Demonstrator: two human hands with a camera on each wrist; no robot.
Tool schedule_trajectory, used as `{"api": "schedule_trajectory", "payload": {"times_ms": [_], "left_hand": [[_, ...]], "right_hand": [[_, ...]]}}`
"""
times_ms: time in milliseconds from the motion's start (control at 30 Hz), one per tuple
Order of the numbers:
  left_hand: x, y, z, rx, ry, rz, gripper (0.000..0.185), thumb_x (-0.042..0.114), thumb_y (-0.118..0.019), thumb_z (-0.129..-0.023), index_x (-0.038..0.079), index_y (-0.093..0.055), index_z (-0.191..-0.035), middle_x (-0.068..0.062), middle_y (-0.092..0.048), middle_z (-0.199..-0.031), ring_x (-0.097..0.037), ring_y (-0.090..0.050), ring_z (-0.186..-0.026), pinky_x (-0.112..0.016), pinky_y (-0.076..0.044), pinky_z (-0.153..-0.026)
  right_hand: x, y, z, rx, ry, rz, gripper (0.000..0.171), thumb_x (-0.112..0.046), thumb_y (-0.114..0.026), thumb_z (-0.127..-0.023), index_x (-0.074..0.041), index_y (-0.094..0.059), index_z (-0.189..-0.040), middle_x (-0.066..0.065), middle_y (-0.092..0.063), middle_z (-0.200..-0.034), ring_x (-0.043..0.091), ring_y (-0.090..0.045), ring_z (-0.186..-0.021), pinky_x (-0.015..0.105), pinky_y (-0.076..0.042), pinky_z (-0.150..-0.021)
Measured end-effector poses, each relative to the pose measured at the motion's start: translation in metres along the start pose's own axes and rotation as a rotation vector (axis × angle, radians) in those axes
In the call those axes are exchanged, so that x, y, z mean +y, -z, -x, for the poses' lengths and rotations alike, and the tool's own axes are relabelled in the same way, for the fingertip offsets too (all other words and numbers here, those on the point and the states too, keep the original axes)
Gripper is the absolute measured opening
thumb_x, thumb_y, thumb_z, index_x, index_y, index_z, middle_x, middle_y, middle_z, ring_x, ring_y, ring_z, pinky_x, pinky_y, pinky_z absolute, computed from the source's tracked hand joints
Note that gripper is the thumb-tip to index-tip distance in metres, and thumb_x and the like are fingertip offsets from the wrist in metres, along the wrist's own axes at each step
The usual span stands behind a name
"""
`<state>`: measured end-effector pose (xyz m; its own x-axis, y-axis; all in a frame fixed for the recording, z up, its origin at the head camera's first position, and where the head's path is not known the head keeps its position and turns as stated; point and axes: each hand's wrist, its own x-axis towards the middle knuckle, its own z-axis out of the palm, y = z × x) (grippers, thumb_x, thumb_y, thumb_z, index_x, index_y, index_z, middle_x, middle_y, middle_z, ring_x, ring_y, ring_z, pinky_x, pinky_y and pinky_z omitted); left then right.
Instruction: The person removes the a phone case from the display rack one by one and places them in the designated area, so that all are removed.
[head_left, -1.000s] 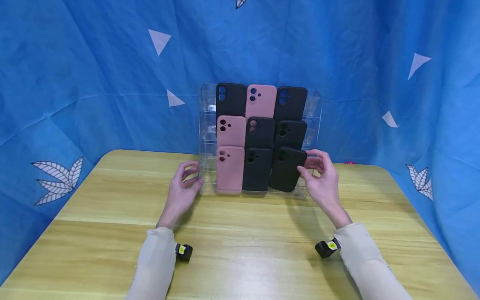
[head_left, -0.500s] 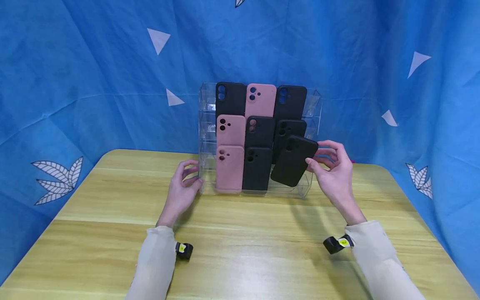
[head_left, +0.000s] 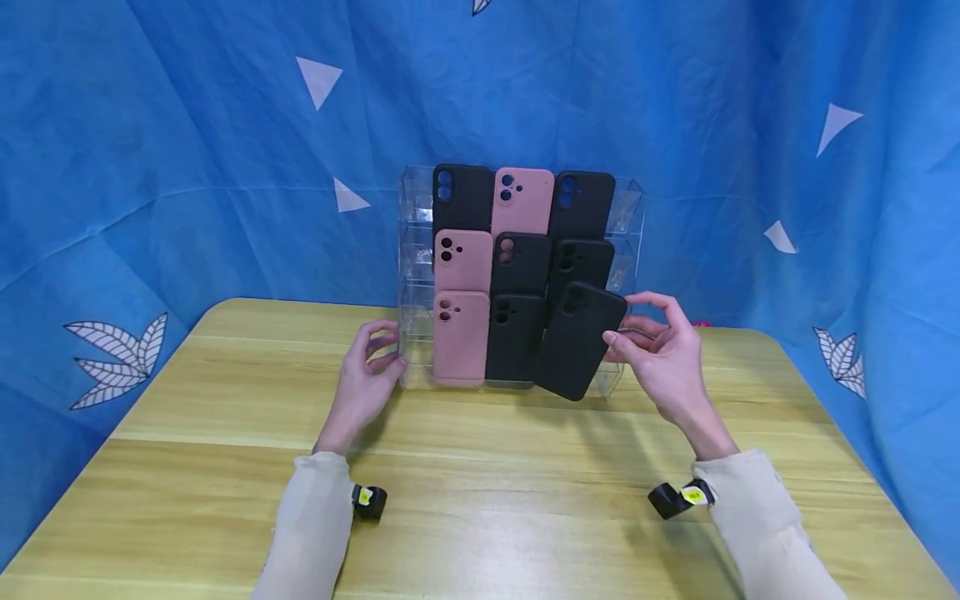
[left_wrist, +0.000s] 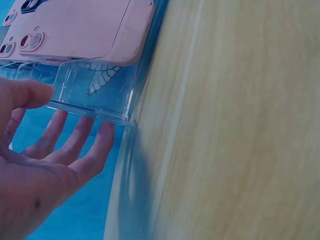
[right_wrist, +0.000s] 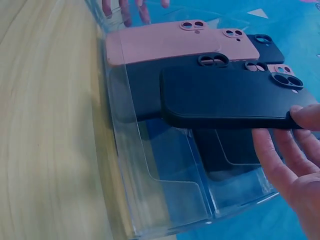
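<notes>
A clear tiered display rack (head_left: pixel 626 250) stands at the back of the table, bearing rows of black and pink phone cases. My right hand (head_left: pixel 663 358) pinches a black phone case (head_left: pixel 581 342) by its right edge, thumb on the camera-cutout side and fingers beneath. The case tilts, its lower end in front of the rack's bottom tier; in the right wrist view it hovers over that tier, beside a black case (right_wrist: pixel 142 95). My left hand (head_left: pixel 363 379) holds the rack's left side, thumb and fingertips at the clear edge. A pink case (left_wrist: pixel 100 30) is nearest it.
The wooden table (head_left: pixel 480 500) extends in front of the rack. Behind hangs a blue patterned cloth (head_left: pixel 225 150). More cases stand in the upper tiers, such as a pink case (head_left: pixel 522 200) in the top middle.
My right hand has lifted the black case out of the bottom tier, up and right, then lowered it somewhat, its lower end now before the rack's front. My left hand has stayed put.
</notes>
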<state>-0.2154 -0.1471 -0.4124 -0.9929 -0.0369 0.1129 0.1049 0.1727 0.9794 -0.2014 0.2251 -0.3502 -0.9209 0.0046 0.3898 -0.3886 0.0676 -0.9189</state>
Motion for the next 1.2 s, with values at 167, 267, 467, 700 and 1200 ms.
{"api": "schedule_trajectory", "payload": {"times_ms": [167,267,467,700,1200], "left_hand": [[-0.001,0.0,0.0,-0.002,0.004,0.005,0.048,-0.004,-0.06,-0.097,0.01,-0.046,-0.141,-0.02,-0.052,-0.146,-0.044,-0.055,-0.134,-0.051,-0.049,-0.112],[0.0,0.0,0.0,-0.003,0.005,0.007,0.048,-0.004,-0.059,-0.097,0.01,-0.046,-0.141,-0.02,-0.052,-0.146,-0.044,-0.056,-0.134,-0.051,-0.049,-0.111],[0.0,0.0,0.001,-0.007,0.009,0.009,0.048,-0.004,-0.06,-0.097,0.011,-0.046,-0.141,-0.018,-0.052,-0.146,-0.043,-0.056,-0.134,-0.051,-0.05,-0.11],[0.0,0.0,0.0,-0.014,0.005,0.016,0.048,-0.004,-0.059,-0.097,0.012,-0.046,-0.141,-0.018,-0.051,-0.146,-0.043,-0.055,-0.134,-0.052,-0.049,-0.111],[0.0,0.001,-0.001,-0.02,0.005,0.029,0.048,-0.004,-0.059,-0.097,0.012,-0.046,-0.141,-0.018,-0.051,-0.147,-0.043,-0.054,-0.135,-0.052,-0.048,-0.112]], "right_hand": [[0.003,-0.003,0.005,-0.039,-0.033,-0.025,0.05,0.014,-0.067,-0.089,-0.012,-0.052,-0.13,-0.006,-0.075,-0.094,0.008,-0.077,-0.082,0.028,-0.064,-0.069],[0.004,-0.006,0.008,-0.056,-0.058,-0.027,0.05,0.014,-0.068,-0.089,-0.01,-0.053,-0.131,-0.006,-0.074,-0.093,0.008,-0.077,-0.082,0.029,-0.064,-0.069],[0.006,-0.013,0.014,-0.087,-0.093,-0.011,0.05,0.013,-0.068,-0.09,-0.008,-0.053,-0.133,-0.006,-0.071,-0.089,0.009,-0.076,-0.081,0.033,-0.065,-0.069],[0.012,-0.024,0.021,-0.14,-0.143,-0.015,0.051,0.012,-0.068,-0.09,-0.008,-0.052,-0.134,-0.007,-0.071,-0.09,0.009,-0.076,-0.082,0.037,-0.065,-0.071],[0.026,-0.055,0.033,-0.226,-0.254,0.004,0.054,0.013,-0.068,-0.089,-0.004,-0.05,-0.137,-0.007,-0.073,-0.093,0.011,-0.075,-0.08,0.04,-0.065,-0.07]]}}
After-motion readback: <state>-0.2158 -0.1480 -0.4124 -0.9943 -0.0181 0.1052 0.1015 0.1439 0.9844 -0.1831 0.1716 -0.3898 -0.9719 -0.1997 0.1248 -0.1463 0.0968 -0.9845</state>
